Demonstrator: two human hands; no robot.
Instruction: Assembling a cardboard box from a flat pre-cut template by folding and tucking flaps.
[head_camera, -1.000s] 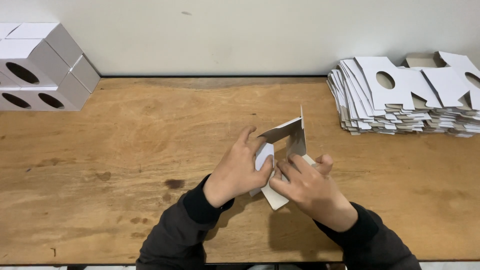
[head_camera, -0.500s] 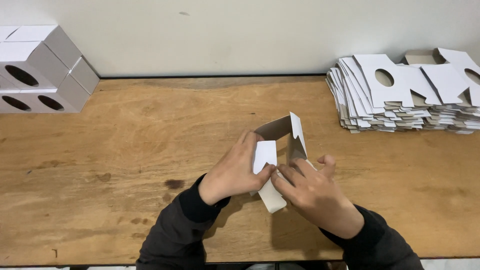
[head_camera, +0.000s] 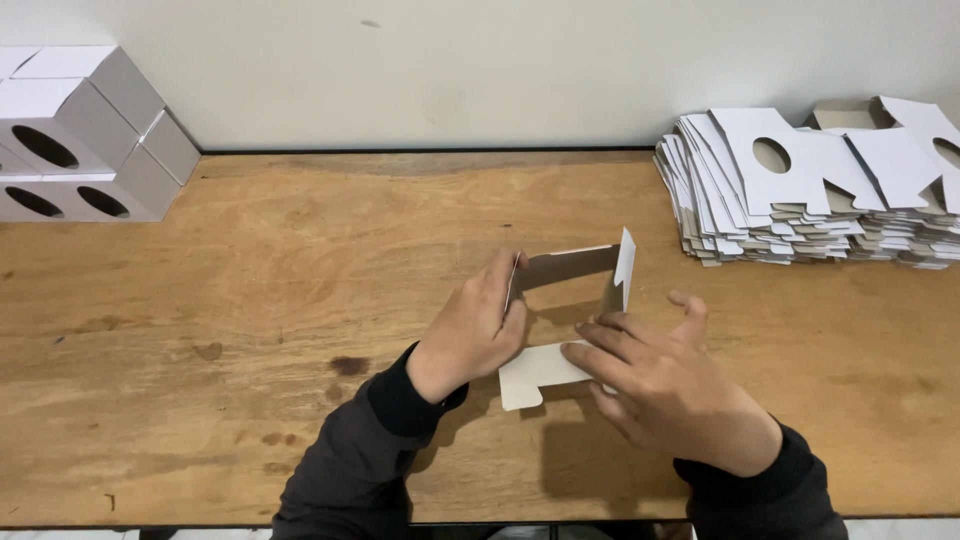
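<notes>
- Half-folded cardboard box blank (head_camera: 565, 300), white outside and brown inside, stands partly opened near the middle of the wooden surface (head_camera: 250, 300), held between both hands.
- Left hand (head_camera: 478, 335) grips the left wall of the box blank, fingers curled over its upper edge and thumb pressed against the side.
- Right hand (head_camera: 665, 385) lies flat with fingers spread, pressing a white bottom flap (head_camera: 535, 370) of the box blank down toward the surface; the thumb lifts free to the right of the box blank.
- A pointed white tab (head_camera: 625, 265) sticks up at the far right corner of the box blank, not yet tucked.
- Dark sleeves cover both forearms, nearer the viewer than the box blank.
- Far right of the box blank, against the wall, sits a tall stack of flat blanks (head_camera: 800, 200), white with oval cut-outs, slightly fanned.
- Far left of the box blank, several finished white boxes (head_camera: 80, 130) with oval openings are piled by the wall.
- Risk, as a judgement: the open walls look loosely held, so uneven pressure from the flat right hand could crease the flap off its fold line or collapse the box blank sideways; the upright tab could bend if caught.
</notes>
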